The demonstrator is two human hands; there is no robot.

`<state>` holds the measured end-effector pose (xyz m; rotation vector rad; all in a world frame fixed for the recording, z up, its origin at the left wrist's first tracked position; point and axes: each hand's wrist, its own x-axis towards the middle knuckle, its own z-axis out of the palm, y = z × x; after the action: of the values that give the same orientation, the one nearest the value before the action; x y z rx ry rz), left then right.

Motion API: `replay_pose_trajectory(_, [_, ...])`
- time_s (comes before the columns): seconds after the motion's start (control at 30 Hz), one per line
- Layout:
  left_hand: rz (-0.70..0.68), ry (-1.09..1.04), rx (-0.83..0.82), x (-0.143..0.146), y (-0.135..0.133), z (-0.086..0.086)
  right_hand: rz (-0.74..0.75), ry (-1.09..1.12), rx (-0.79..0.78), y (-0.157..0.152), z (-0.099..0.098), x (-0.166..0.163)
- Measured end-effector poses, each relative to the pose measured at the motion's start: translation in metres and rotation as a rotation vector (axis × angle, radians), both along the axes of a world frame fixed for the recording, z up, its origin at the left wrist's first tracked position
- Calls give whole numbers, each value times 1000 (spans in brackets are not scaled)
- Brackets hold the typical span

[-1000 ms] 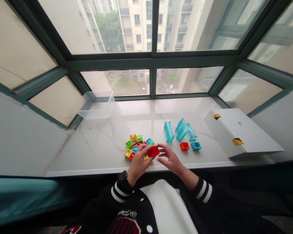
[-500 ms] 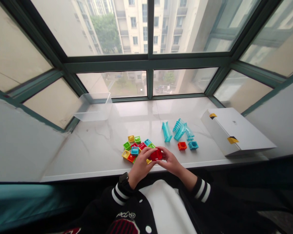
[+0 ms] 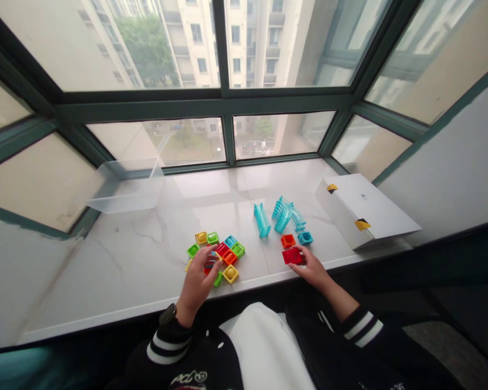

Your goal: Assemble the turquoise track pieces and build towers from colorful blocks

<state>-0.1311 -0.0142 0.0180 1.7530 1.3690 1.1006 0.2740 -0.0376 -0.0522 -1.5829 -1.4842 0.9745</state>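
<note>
My right hand (image 3: pixel 312 268) grips a red toy block (image 3: pixel 291 256) between thumb and fingers, just in front of an orange-red block (image 3: pixel 288 241). To its right is a blue block (image 3: pixel 305 238). My left hand (image 3: pixel 197 279) is over a cluster of coloured blocks, fingers apart. A blue block partly shows between thumb and index finger, and the hand covers part of the cluster. Around it I see a green block (image 3: pixel 238 249), a yellow block (image 3: pixel 230 274) with a rounded middle, and an orange block (image 3: pixel 229 258).
Translucent blue track pieces, one straight (image 3: pixel 262 220) and one curved (image 3: pixel 282 214), lie behind the right-hand blocks. A clear plastic bin (image 3: pixel 126 197) stands at the back left. On the right is a white box (image 3: pixel 366 208) with yellow-and-black tabs. Windows border the pale sill (image 3: pixel 146 260).
My hands have parted. The right one has carried the red block rightward to the orange-red block; the left has let go of it and moved left over the cluster. The view has shifted.
</note>
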Motion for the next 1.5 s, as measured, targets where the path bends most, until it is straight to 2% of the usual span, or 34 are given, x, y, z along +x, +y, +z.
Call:
replay_pose_trajectory(0.17, [31,7,-6,-4,1,1,-104,-141,28,-4,-9,18])
replay_pose_trajectory(0.33, [39,18,-29,-8,1,-3,-64,-296,27,1,-16,16])
replay_pose_trajectory(0.5, [47,0,-40,-12,-2,-5,-5,-435,-58,5,-23,12])
replay_pose_trajectory(0.67, [73,-2,-53,-17,-5,-7,53,-550,-80,7,-23,12])
replay_pose_trajectory(1.03, [177,75,23,-25,-6,-8,76,-571,-108,7,-15,11])
replay_pose_trajectory(1.5, [185,86,40,-31,-9,-14,109,-577,-98,6,-14,15])
